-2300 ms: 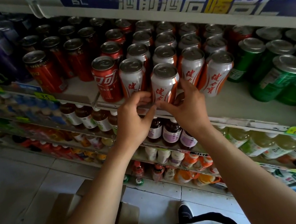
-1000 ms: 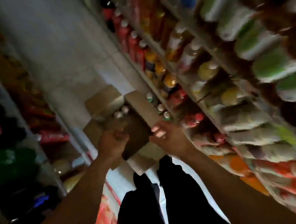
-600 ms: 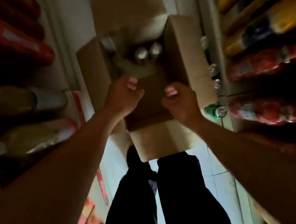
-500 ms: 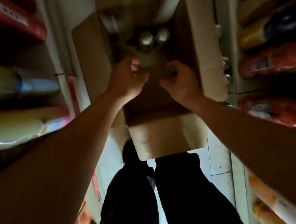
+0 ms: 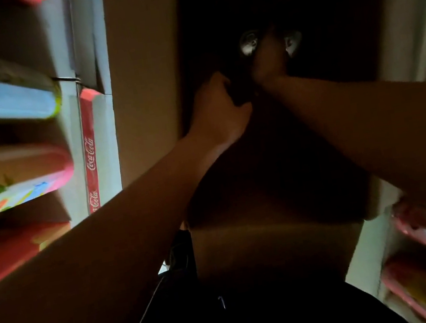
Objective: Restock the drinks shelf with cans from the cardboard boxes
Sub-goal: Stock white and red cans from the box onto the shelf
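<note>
Head view looks down into an open cardboard box [image 5: 144, 69] on the floor, its inside dark. Both hands reach in: left hand [image 5: 218, 107] has fingers curled, though what it holds is lost in shadow; right hand [image 5: 270, 61] reaches between two can tops [image 5: 249, 43], grip unclear. Blurred bottles [image 5: 0, 97] line the left-side shelf.

A narrow red strip [image 5: 90, 158] along the white shelf edge reads "Coca-Cola" twice in white script.
</note>
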### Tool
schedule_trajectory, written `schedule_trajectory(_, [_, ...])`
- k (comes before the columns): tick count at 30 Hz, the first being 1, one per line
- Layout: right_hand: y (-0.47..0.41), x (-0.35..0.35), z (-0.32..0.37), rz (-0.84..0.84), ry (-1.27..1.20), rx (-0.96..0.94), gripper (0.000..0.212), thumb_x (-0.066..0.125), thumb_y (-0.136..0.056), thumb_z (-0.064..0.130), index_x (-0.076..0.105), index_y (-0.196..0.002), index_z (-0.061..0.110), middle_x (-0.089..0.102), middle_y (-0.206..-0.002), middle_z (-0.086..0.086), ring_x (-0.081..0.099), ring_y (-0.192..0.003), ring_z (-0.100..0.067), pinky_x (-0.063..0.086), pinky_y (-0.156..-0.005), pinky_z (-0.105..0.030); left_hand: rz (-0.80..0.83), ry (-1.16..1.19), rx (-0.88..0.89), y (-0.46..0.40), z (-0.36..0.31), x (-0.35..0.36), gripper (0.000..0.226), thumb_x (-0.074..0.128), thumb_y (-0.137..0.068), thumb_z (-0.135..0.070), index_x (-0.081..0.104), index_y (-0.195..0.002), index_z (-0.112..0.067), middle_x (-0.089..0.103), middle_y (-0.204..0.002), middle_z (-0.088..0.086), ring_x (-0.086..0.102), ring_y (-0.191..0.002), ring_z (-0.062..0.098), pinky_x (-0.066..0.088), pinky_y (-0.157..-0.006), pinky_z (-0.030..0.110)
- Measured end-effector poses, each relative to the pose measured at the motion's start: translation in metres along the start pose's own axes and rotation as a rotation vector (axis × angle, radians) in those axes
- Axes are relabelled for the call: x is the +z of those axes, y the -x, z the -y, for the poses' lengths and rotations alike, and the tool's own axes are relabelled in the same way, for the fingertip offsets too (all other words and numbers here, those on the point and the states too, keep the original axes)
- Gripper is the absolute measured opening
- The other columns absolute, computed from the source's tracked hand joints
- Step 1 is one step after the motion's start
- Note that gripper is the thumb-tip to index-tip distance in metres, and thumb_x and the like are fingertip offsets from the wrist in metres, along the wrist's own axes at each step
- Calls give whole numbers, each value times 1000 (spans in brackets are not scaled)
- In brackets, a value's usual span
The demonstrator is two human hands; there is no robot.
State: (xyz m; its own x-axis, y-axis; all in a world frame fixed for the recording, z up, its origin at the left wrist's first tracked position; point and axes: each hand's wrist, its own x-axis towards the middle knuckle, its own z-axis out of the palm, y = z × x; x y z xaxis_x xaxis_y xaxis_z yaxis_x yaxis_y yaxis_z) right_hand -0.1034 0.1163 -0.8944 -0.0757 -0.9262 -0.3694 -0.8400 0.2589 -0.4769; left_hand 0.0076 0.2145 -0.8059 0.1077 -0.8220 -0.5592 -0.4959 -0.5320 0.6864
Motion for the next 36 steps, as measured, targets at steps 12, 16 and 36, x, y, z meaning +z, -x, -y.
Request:
schedule_trajectory(12, [98, -126, 32, -114, -549, 158, 52, 86, -48, 56, 64, -81, 22, 73, -82, 5, 72, -71, -10, 60, -61, -41, 85, -4, 151, 38, -63, -34, 134, 85, -32, -40, 26, -151, -20, 42, -144, 6, 50, -128, 24, 48, -103, 39])
schedule_trajectory(16, [155, -239, 64, -217, -643, 158, 36, 88, -56, 45, 62, -74, 27, 71, -74, 5, 71, -64, -10, 59, -56, -40, 176, -148, 368, 76, -146, -74, 120, 86, -37, -55, 42, -143, -17, 54, -138, -1, 53, -125, 15, 45, -106, 38])
schedule_trajectory(36, [605, -683, 153, -656, -1015, 119, 73, 89, -64, 3, 54, -128, 2, 72, -112, -7, 70, -101, -16, 56, -84, -29, 784, 126, 859, 511, -514, -125, 65, 94, -56, -10, 64, -113, -17, 73, -98, -4, 70, -92, 6, 58, -77, 28])
